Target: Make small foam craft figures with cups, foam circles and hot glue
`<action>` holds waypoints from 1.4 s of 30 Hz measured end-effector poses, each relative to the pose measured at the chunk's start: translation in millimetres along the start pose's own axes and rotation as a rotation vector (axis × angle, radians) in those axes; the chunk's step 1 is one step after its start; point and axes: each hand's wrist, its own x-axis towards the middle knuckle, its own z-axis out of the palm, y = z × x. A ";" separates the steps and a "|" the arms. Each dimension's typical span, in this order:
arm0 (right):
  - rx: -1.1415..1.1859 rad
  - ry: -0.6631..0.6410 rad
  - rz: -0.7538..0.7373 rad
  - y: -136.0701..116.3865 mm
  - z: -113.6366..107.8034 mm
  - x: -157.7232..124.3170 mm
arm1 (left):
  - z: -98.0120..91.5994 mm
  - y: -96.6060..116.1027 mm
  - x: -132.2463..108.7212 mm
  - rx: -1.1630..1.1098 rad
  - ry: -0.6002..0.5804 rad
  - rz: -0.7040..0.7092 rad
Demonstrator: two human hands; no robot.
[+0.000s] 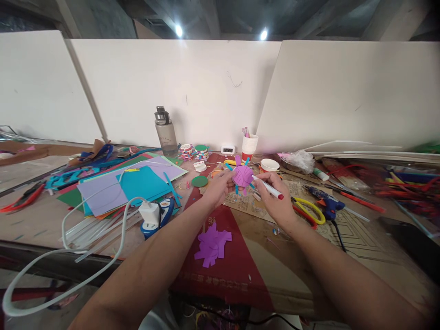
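Left hand point(222, 188) pinches the left edge of a purple paper disc point(243, 176); right hand point(275, 195) grips a white marker point(271, 188) with a red end, its tip at the disc's right edge, contact unclear. Disc is held up above the table, between both hands, face to camera: round, bright purple, thin curved lines across the face, purple and blue strips sticking out around the rim. Nearer the body, purple paper cutouts point(212, 245) lie overlapping on the red part of the cardboard. Left of the disc: flat green disc point(200, 181). Right of the right hand: yellow-and-red-handled scissors point(311, 211), then blue glue gun point(330, 206). Containers: stacked white paper cups point(250, 145), red band at the base, upright behind the disc, pinkish sticks point(245, 132) poking out the top. Another white paper cup point(270, 164) just behind the right hand, contents can't be made out. Back left, translucent grey water bottle point(167, 137), dark lid on, fill level unclear. Small white digital clock point(228, 149) stands between bottle and stacked cups.
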 end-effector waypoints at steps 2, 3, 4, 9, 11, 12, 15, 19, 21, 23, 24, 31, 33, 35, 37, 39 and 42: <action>-0.012 0.006 -0.001 1.1 -0.4 0.6 | -0.5 -0.2 0.3 0.000 0.001 0.001; -0.017 0.000 0.000 1.2 -0.3 0.6 | -0.6 -0.3 0.4 0.002 0.001 0.003; -0.020 -0.010 0.002 0.9 0.0 0.5 | -0.5 -0.3 0.3 0.003 -0.001 0.004; 0.005 -0.062 -0.016 -5.0 2.7 -1.6 | 0.0 0.0 -0.3 0.004 -0.018 0.011; 0.007 -0.071 -0.028 -6.5 3.0 -2.1 | -0.8 -0.4 0.2 0.000 -0.018 0.016; 0.009 -0.070 -0.026 -6.4 2.8 -2.2 | -1.5 -0.8 0.7 -0.001 -0.016 0.018; 0.021 -0.054 0.007 -3.8 1.7 -2.1 | -4.2 -2.3 2.5 0.003 -0.010 0.029; 0.022 -0.041 0.031 -0.3 0.5 -1.3 | -6.3 -3.4 4.2 0.014 -0.009 0.031; 0.022 -0.040 0.022 0.1 0.4 -1.1 | -6.1 -3.1 4.4 0.013 -0.008 0.031; 0.019 -0.037 0.014 -0.1 0.7 -1.2 | -5.4 -2.3 3.9 0.012 -0.002 0.028; 0.017 -0.036 0.015 -0.3 0.9 -1.4 | -5.0 -1.8 3.5 0.013 0.007 0.023; -0.020 -0.098 -0.059 -5.3 1.4 -3.6 | -3.8 0.7 0.7 0.046 0.058 0.013; -0.045 -0.111 -0.072 -7.0 1.5 -3.9 | -3.8 1.1 0.5 0.045 0.056 0.012; -0.057 -0.123 -0.070 -8.0 1.6 -3.9 | -3.6 1.4 0.4 0.041 0.050 0.013; -0.061 -0.127 -0.070 -8.1 1.6 -4.0 | -3.3 1.4 0.3 0.038 0.052 0.016; -0.067 -0.129 -0.075 -7.8 1.6 -4.0 | -2.8 1.3 0.1 0.038 0.054 0.019; -0.078 -0.133 -0.092 -7.5 1.6 -4.0 | -2.0 1.2 -0.2 0.034 0.051 0.021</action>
